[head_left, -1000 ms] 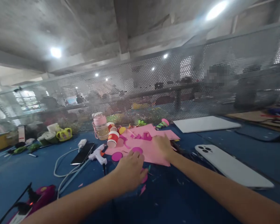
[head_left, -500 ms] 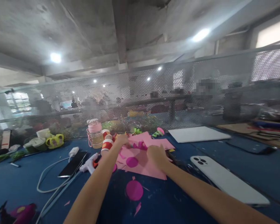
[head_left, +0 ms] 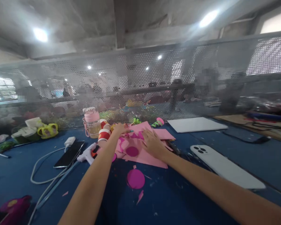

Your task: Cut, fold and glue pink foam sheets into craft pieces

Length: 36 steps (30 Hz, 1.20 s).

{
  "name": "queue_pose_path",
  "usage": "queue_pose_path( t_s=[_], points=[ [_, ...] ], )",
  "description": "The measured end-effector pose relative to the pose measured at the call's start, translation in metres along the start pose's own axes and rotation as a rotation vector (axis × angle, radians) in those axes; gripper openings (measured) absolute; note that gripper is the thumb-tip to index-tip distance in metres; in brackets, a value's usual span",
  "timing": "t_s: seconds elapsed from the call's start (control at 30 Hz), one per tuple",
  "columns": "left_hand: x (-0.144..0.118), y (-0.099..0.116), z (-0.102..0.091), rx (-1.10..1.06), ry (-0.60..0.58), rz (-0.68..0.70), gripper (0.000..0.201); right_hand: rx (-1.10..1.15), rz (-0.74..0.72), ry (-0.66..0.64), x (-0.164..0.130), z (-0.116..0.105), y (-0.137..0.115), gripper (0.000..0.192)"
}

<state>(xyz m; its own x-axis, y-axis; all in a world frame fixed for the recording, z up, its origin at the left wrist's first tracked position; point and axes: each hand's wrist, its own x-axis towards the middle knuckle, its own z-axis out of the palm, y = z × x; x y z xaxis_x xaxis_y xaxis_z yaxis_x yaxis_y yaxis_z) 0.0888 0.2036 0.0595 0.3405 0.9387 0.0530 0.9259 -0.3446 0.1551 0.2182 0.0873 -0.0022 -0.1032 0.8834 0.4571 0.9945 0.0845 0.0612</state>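
Note:
Several pink foam or paper sheets (head_left: 152,160) lie in a loose pile in front of me, with magenta cut-out scraps (head_left: 123,145) and a magenta disc (head_left: 132,151) on top. My right hand (head_left: 152,143) rests on the sheets, fingers stretched out and apart. At the pile's far left edge is my left hand (head_left: 120,128), close to the scraps. Its fingers are small and blurred, and I cannot make out whether they hold anything. Red-and-white paper cups (head_left: 104,135) lie just left of that hand. A second magenta disc (head_left: 135,179) lies on the blue table nearer to me.
A white glue gun (head_left: 87,153), a dark phone (head_left: 69,154) with a white cable and a pink-lidded bottle (head_left: 92,123) stand or lie at left. At right are a white phone (head_left: 227,167) and a white board (head_left: 196,125). A perforated metal screen (head_left: 140,84) closes off the back.
My right hand has opened from a bent, closed-looking shape to spread fingers on the pink sheets. The left hand stays near the same spot. The whole view has shifted slightly.

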Motion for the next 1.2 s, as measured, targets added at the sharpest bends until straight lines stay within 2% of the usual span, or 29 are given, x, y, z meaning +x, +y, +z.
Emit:
queue_pose_path(
  t_s=[0.1,0.17,0.2,0.27,0.4,0.53,0.67,0.8,0.87,1.0,1.1,1.2],
  points=[
    [0.003,-0.001,-0.006,-0.01,-0.048,-0.04,0.064,0.181,-0.338,0.017,0.0,-0.003,-0.001,0.047],
    [0.006,-0.003,-0.011,-0.029,-0.1,-0.057,0.051,0.318,-0.579,-0.029,0.0,-0.008,-0.004,0.049],
    [0.007,-0.004,-0.012,-0.039,-0.125,-0.065,0.042,0.357,-0.655,-0.077,-0.001,-0.011,-0.006,0.051],
    [0.011,-0.007,-0.012,-0.053,-0.156,-0.076,0.032,0.38,-0.718,-0.183,-0.002,-0.017,-0.011,0.055],
    [0.02,-0.011,-0.004,-0.066,-0.129,-0.055,0.031,0.352,-0.643,-0.252,-0.003,-0.019,-0.02,0.057],
    [0.024,-0.016,0.003,-0.064,-0.08,0.004,0.031,0.341,-0.559,-0.256,-0.002,-0.006,-0.018,0.055],
    [0.025,-0.02,0.001,-0.066,-0.021,0.091,0.031,0.399,-0.522,-0.251,-0.002,0.005,-0.011,0.051],
    [0.025,-0.022,-0.004,-0.108,0.14,0.165,0.024,0.48,-0.431,-0.191,-0.005,0.001,-0.009,0.059],
    [0.024,-0.02,-0.007,-0.136,0.239,0.176,0.022,0.475,-0.473,-0.193,-0.006,-0.004,-0.01,0.062],
    [0.02,-0.015,-0.016,-0.18,0.409,0.173,0.016,0.463,-0.665,-0.243,-0.006,-0.009,-0.013,0.058],
    [0.014,-0.008,-0.024,-0.206,0.509,0.149,0.013,0.424,-0.638,-0.261,-0.005,-0.007,-0.015,0.053],
    [0.008,-0.002,-0.032,-0.234,0.581,0.127,0.02,0.404,-0.585,-0.284,-0.006,-0.006,-0.016,0.048]
  ],
)
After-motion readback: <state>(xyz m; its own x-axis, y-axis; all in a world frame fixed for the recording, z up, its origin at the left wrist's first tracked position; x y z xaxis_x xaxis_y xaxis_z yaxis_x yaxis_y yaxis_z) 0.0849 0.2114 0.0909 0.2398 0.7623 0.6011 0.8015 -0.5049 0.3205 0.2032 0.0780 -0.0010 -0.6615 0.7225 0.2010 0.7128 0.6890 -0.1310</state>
